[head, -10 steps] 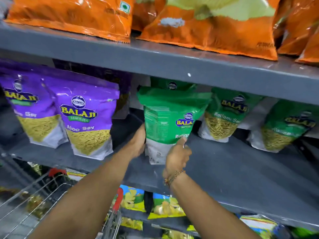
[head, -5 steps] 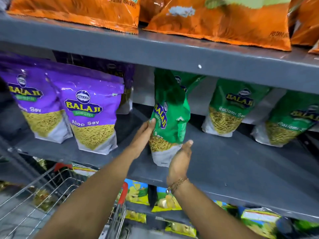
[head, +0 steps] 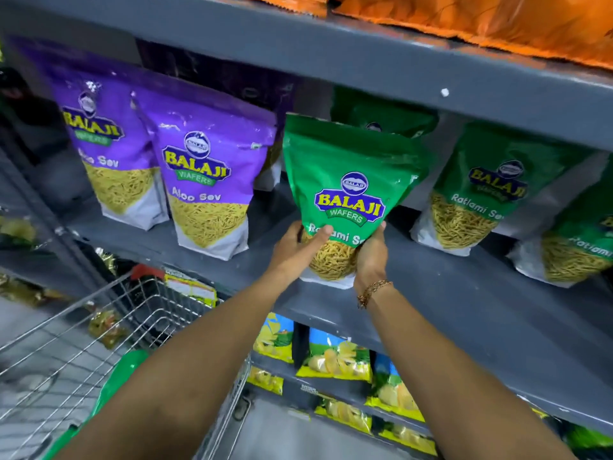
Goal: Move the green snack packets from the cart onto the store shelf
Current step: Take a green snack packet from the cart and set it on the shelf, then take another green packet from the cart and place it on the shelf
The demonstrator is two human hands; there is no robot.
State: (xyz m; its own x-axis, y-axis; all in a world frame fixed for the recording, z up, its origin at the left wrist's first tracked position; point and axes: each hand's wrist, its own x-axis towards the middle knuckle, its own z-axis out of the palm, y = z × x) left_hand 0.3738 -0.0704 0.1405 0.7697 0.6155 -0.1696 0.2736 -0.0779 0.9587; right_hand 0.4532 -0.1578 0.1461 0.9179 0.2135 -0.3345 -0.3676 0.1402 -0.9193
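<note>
A green Balaji snack packet [head: 348, 180] stands upright on the grey middle shelf [head: 464, 303], front label facing me. My left hand [head: 298, 247] grips its lower left side with the thumb across the front. My right hand [head: 371, 254], with a bracelet at the wrist, holds its lower right side. Another green packet [head: 391, 119] stands behind it, and two more green packets [head: 481, 190] [head: 580, 247] stand further right on the same shelf. In the wire cart [head: 109, 327] at the lower left, a green packet [head: 119, 376] shows beneath my left forearm.
Purple Aloo Sev packets [head: 205, 184] stand to the left on the same shelf. Orange packets [head: 481, 18] lie on the shelf above. Yellow and blue chip bags [head: 335, 356] fill the shelves below. Bare shelf surface shows in front of the green packets at right.
The green packet has been turned from side-on to front-facing. Both hands have closed on its lower sides. The view has shifted nearer and lower.
</note>
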